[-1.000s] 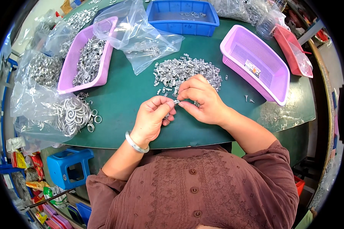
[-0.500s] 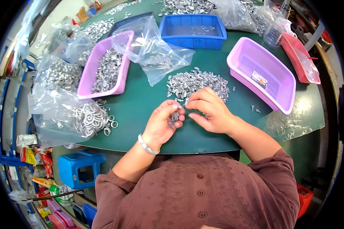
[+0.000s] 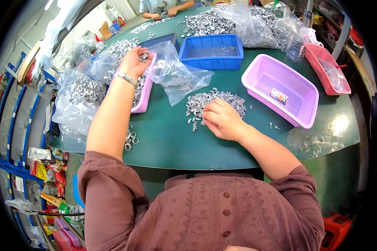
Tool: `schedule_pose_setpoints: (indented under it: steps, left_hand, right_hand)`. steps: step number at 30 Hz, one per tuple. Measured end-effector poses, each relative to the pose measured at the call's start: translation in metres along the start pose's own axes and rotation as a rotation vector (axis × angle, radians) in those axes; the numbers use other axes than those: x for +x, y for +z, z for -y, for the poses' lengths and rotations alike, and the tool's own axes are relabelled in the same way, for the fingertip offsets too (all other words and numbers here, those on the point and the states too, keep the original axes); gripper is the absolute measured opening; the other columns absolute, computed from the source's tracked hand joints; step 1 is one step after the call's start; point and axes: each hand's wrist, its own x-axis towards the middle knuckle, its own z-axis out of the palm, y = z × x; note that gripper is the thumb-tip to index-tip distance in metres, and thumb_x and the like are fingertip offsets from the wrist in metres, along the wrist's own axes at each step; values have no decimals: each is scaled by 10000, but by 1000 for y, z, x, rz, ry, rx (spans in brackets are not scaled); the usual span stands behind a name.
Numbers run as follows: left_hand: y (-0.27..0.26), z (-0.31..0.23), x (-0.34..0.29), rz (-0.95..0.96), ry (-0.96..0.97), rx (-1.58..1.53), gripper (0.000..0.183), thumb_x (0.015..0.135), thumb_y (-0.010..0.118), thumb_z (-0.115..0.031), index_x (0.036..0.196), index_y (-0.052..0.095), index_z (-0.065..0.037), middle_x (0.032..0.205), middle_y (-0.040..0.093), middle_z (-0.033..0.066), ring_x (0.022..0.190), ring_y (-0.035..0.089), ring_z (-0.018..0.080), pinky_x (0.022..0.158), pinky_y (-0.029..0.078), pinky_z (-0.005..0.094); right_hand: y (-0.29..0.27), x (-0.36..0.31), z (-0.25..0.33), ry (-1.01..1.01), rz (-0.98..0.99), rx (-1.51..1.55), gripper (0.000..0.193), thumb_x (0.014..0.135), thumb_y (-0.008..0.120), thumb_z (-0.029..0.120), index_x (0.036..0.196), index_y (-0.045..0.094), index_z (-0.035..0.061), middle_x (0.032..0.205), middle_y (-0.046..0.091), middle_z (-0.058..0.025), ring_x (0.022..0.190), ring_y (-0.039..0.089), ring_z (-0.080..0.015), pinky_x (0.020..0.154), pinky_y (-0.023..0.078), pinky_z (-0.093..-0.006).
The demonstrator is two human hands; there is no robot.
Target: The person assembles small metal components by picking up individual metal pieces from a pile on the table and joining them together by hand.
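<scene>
Since the earlier frame the left hand [image 3: 134,60] has swung out over the pink basket [image 3: 143,100], its grip closed on small metal parts [image 3: 144,55]; the right hand [image 3: 222,119] rests curled at the pile [image 3: 213,102] on the desk [image 3: 176,142].

The left hand [image 3: 135,62] is reaching out over the pink basket [image 3: 143,97] on the left, and it is holding a few small metal pieces [image 3: 144,55] in its fingers [image 3: 143,51]. The right hand [image 3: 223,119] is resting on the green worktop [image 3: 171,142], with its fingers touching the pile of small silver parts [image 3: 209,102]. A clear plastic bag [image 3: 176,75] is lying between the pink basket and the blue tray [image 3: 212,52]. A second pink basket [image 3: 280,90] is standing to the right of the pile. Some metal rings [image 3: 130,140] are lying near the left forearm.
</scene>
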Motion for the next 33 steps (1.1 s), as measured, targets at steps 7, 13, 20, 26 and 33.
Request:
schedule_pose_setpoints:
  steps: [7, 13, 20, 26, 33]
  left_hand:
    - [-8, 6, 7, 99, -82, 441, 446, 869, 449, -322, 1165, 468, 11, 1162, 492, 151, 1067, 431, 229, 911, 332, 322]
    - [-17, 54, -71, 216, 1059, 1009, 140, 766, 596, -80, 890, 597, -15, 763, 587, 69, 678, 527, 117, 631, 426, 239]
    - [-69, 144, -123, 553, 685, 1364, 275, 677, 660, -106, 930, 591, -23, 867, 531, 116, 788, 532, 264, 694, 438, 322]
    - [-66, 155, -120, 549, 604, 1258, 139, 667, 657, -44, 792, 599, -22, 776, 522, 93, 730, 526, 250, 650, 430, 319]
    - [-72, 156, -120, 535, 603, 1145, 124, 692, 651, -36, 795, 583, -23, 765, 524, 83, 647, 533, 202, 582, 431, 268]
  right_hand:
    - [-3, -8, -23, 86, -21, -94, 154, 669, 584, 23, 820, 565, 54, 840, 523, -68, 809, 485, -259, 730, 386, -349]
    - [-11, -26, -31, 292, 78, -143, 195, 692, 594, 54, 887, 585, 55, 899, 531, -72, 873, 487, -260, 767, 386, -355]
    - [-3, -10, -6, 200, 280, -184, 207, 673, 633, 80, 870, 575, 74, 933, 512, -51, 911, 466, -245, 822, 344, -374]
    - [23, 5, 9, 184, 370, -160, 119, 676, 622, 135, 788, 610, 100, 815, 504, -36, 866, 462, -214, 805, 337, -350]
    - [33, 3, 8, 285, 327, -70, 86, 675, 622, 111, 756, 594, 103, 810, 529, -31, 860, 480, -206, 797, 330, -345]
